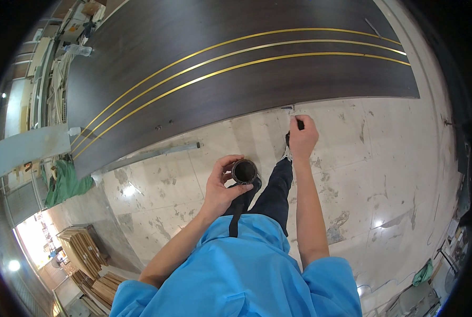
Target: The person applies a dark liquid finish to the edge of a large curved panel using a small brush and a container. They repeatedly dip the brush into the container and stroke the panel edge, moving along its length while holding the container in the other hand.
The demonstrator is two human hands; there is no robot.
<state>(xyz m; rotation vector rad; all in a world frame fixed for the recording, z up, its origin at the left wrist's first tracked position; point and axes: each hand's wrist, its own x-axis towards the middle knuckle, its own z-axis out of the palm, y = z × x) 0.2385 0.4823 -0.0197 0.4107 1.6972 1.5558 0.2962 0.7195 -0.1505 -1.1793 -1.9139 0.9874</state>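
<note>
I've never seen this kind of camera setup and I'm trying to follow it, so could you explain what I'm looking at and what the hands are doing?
There's no machine here: these are the bare hands of a person in a bright blue short-sleeved shirt. The single picture comes from a wide fisheye camera on their head, looking down, which is why straight edges seem to curve.

The left hand holds a dark, round, open-topped container. The right hand pinches a small black object, mostly hidden by the fingers.

Ahead is a large dark brown panel with three shiny gold strips running along it. A thin grey piece lies near its far right corner.
</note>
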